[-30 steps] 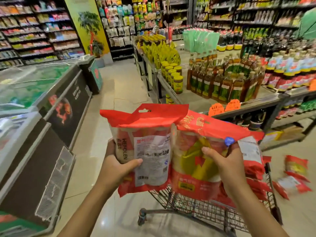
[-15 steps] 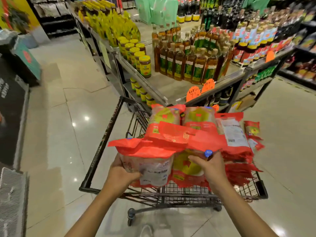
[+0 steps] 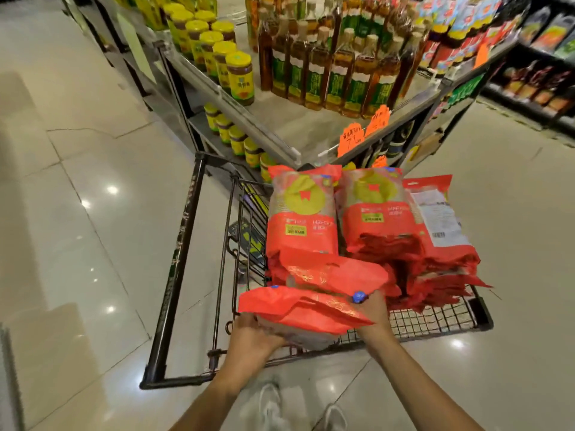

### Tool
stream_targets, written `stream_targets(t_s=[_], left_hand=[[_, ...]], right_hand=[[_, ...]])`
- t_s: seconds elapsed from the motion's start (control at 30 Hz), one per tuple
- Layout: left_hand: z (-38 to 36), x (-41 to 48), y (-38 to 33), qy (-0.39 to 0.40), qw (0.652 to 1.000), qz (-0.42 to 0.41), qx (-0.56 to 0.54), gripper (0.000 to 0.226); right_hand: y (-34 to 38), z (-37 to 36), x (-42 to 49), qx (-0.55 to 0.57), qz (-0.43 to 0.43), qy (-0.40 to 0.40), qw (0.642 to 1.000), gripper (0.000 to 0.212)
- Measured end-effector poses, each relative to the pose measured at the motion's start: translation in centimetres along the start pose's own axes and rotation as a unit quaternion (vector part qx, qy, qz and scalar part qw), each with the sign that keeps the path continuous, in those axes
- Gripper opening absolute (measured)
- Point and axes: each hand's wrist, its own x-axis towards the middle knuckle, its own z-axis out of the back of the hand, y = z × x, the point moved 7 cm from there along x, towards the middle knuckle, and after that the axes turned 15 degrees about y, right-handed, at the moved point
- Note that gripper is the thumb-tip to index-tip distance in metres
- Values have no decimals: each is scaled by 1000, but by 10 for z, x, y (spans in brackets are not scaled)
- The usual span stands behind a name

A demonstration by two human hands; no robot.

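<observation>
Change: since half a second back I see both packets dropped lower and laid flatter, now down at the near edge of the cart point(image 3: 435, 318); the view has closed in on the basket.
Left hand point(image 3: 255, 340): under the left end of the near packet point(image 3: 305, 309), fingers curled up around its underside, carrying it.
Right hand point(image 3: 373, 315): gripping the right end of the far packet point(image 3: 336, 275), thumb up beside a round blue sticker point(image 3: 359, 297).
Near packet: red, lying almost flat across the cart's near edge, its right tip overlapping my right hand.
Far packet: red, just behind the near one and touching it, resting against the foot of the left stack point(image 3: 303, 219).
Stacks: three piles of the same red packets fill the far half of the cart, the left stack, a middle stack point(image 3: 376, 209) and a right stack point(image 3: 435, 219) with its back label up.
Shelf point(image 3: 298, 129): just beyond the cart's far edge, carrying yellow-lidded jars point(image 3: 239, 77), oil bottles point(image 3: 336, 73) and orange price tags point(image 3: 351, 138).
</observation>
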Motion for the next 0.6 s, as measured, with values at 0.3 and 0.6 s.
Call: stream_targets(t_s=[0.3, 0.6], left_hand=[[-15, 33, 31, 118, 989, 21, 90, 54], [-4, 26, 26, 169, 955, 38, 242, 61]], right_hand=[[-68, 6, 32, -162, -122, 118, 972, 49], [-85, 3, 41, -300, -177, 261, 900, 42]])
